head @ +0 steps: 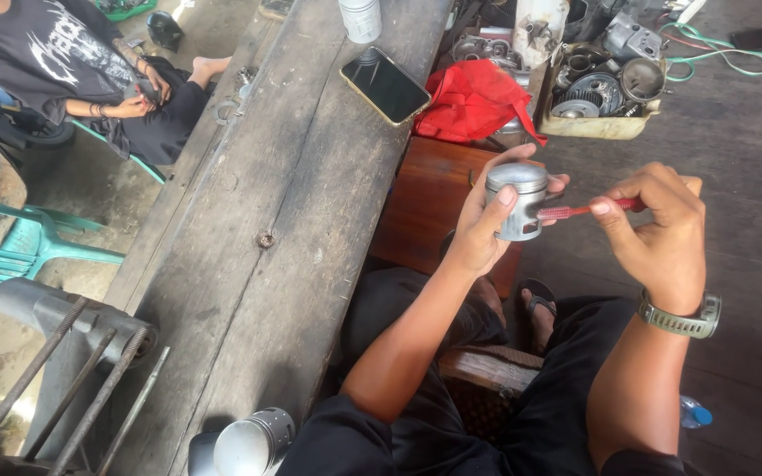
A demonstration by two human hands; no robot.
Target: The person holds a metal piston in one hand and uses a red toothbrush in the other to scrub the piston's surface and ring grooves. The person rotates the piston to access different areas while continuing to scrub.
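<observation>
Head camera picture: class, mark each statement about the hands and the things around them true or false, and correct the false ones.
1. The left hand holds a silver metal piston. True.
2. The right hand holds a blue screwdriver. False: it holds a red toothbrush, bristles against the piston.
3. A phone lies screen up on the wooden bench. True.
4. The red cloth covers the piston. False: it lies apart, beyond the hands.
5. The right wrist wears a watch. True.
</observation>
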